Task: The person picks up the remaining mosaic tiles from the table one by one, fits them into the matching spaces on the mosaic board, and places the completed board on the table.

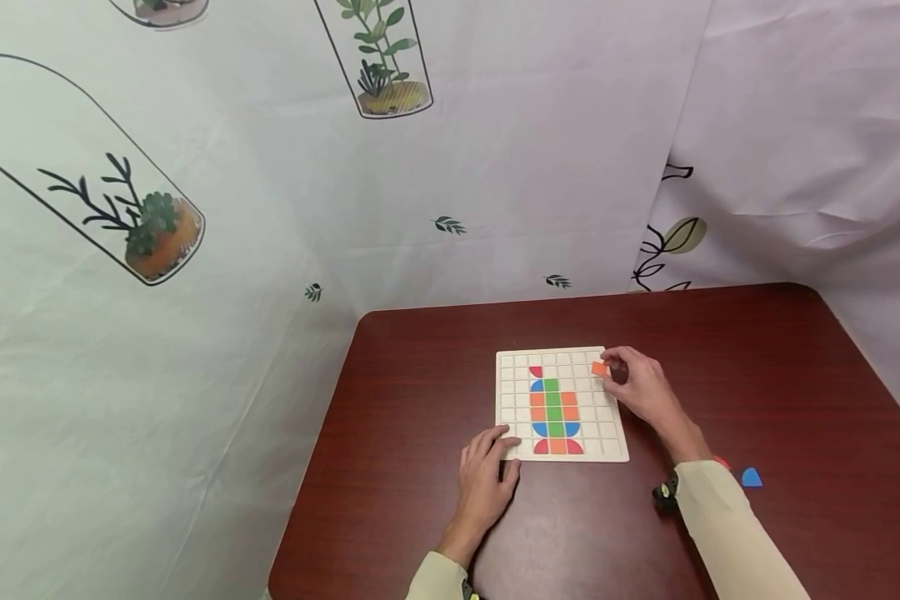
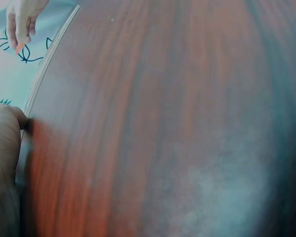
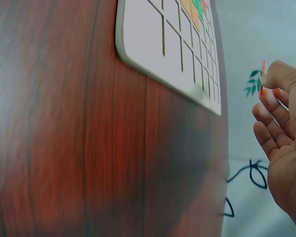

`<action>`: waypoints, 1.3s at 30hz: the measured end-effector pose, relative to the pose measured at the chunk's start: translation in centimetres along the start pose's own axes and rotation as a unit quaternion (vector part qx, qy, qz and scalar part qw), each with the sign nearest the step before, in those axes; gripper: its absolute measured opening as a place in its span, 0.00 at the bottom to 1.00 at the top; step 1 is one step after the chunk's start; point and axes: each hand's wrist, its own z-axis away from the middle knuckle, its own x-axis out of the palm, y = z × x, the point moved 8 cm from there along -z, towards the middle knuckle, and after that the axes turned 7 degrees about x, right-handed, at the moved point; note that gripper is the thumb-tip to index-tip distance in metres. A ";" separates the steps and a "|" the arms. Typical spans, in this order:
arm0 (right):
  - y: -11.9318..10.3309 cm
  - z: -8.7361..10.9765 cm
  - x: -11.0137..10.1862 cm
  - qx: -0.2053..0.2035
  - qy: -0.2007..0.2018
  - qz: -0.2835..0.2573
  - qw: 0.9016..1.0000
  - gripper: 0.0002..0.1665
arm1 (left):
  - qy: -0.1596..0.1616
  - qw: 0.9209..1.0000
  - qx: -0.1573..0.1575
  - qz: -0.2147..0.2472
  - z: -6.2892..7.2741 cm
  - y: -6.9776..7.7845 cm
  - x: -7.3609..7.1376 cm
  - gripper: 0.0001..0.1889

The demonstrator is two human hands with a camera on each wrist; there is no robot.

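A cream grid board (image 1: 512, 379) lies on the dark red-brown table. Green, orange, blue and red tiles form a column-like figure in its middle, with a green tile (image 1: 553, 400) run up the center. My right hand (image 1: 641, 387) pinches a thin orange square tile (image 1: 599, 368) between thumb and fingertips, over the board's upper right part. In the right wrist view that orange tile (image 3: 263, 76) shows edge-on, raised above the board. My left hand (image 1: 483, 483) rests at the board's lower left corner, fingers relaxed and fingertips on the board's edge.
A blue tile (image 1: 752, 477) and a red tile (image 1: 722, 462), partly hidden by the right sleeve, lie on the table at the right. White cloth with plant drawings (image 1: 450, 167) hangs behind the table (image 1: 420, 367). Both wrists wear dark straps.
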 end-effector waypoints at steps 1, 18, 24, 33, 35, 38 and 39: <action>-0.1 -0.2 0.3 -0.003 -0.003 -0.002 1.000 0.20 | -0.002 1.000 -0.002 0.002 0.0 0.0 0.0 0.17; -2.0 -2.7 6.1 0.021 -0.086 -0.001 0.996 0.23 | -0.019 1.000 -0.019 0.006 -0.1 0.0 0.1 0.16; -2.3 -3.1 7.5 0.027 -0.105 0.003 0.994 0.21 | -0.010 1.000 -0.012 0.001 0.0 0.1 0.0 0.16; -2.2 -3.6 9.2 0.012 -0.117 0.029 0.993 0.20 | -0.012 1.000 -0.012 0.002 0.0 0.1 0.0 0.16; -2.2 -3.7 9.4 0.007 -0.116 0.040 0.992 0.19 | -0.018 1.000 -0.017 0.005 0.0 0.1 0.0 0.16; -2.3 -3.8 9.5 0.000 -0.113 0.056 0.992 0.19 | -0.025 0.999 -0.024 0.007 0.0 0.0 0.1 0.16; -2.3 -3.8 9.6 -0.004 -0.112 0.059 0.992 0.18 | -0.027 0.999 -0.026 0.007 0.0 0.0 0.1 0.16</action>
